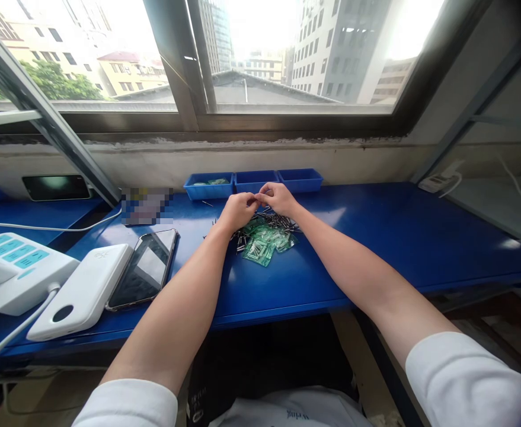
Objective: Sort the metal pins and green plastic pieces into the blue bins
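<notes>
My left hand (239, 209) and my right hand (278, 198) meet fingertip to fingertip above the middle of the blue table. Both are closed in a pinch; whatever lies between the fingers is too small to make out. Just below them spreads a heap of small dark metal screws (280, 222), partly hidden by my hands. On its near side lie several small green-tinted plastic bags (259, 251) with small pieces inside. Behind my hands, three blue bins stand in a row: the left bin (211, 191) holds green bags, beside the middle bin (253, 174) and the right bin (302, 185).
On the left of the blue table (376, 237) lie a dark phone (147, 267), a white power bank (85, 290) and a white power strip (20, 267) with cables. Another phone (56, 187) leans at the back left. A metal shelf post (60, 124) rises there.
</notes>
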Demonstrator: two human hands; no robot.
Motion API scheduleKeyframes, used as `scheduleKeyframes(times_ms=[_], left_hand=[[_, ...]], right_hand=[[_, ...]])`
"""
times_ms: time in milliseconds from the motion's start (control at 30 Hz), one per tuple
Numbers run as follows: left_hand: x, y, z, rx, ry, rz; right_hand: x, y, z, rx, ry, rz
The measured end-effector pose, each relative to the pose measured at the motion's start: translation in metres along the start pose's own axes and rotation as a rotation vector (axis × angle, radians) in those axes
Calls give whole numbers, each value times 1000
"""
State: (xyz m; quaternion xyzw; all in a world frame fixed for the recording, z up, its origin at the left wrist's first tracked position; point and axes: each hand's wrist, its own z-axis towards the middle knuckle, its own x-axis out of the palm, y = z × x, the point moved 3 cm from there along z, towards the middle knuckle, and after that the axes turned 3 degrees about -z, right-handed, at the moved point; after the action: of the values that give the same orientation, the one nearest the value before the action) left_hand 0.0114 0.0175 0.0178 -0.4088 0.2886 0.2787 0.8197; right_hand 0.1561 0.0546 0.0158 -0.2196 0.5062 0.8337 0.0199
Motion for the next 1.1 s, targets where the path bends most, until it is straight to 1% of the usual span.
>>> scheduleKeyframes(times_ms=[200,333,433,533,633,700,833,1100], left_hand=[[-2,4,2,-31,-45,50],[-2,5,3,-70,-53,67],[-2,9,4,-103,-91,99],[-3,16,6,-176,-177,166],[-4,23,7,-234,-218,201],[-3,25,7,-252,-217,211],[-2,24,6,-254,-188,219],[0,24,5,-250,-139,210]], right_hand=[[-3,7,-3,16,-46,122],[-5,8,-3,27,-70,90],[-9,5,0,-29,-132,-77],[-10,1,2,-101,-149,-435],[-8,-4,2,-61,-101,-761],[-6,-7,1,0,-59,-869],[-3,-13,3,70,-2,-946],[-1,-23,10,90,2,-901]])
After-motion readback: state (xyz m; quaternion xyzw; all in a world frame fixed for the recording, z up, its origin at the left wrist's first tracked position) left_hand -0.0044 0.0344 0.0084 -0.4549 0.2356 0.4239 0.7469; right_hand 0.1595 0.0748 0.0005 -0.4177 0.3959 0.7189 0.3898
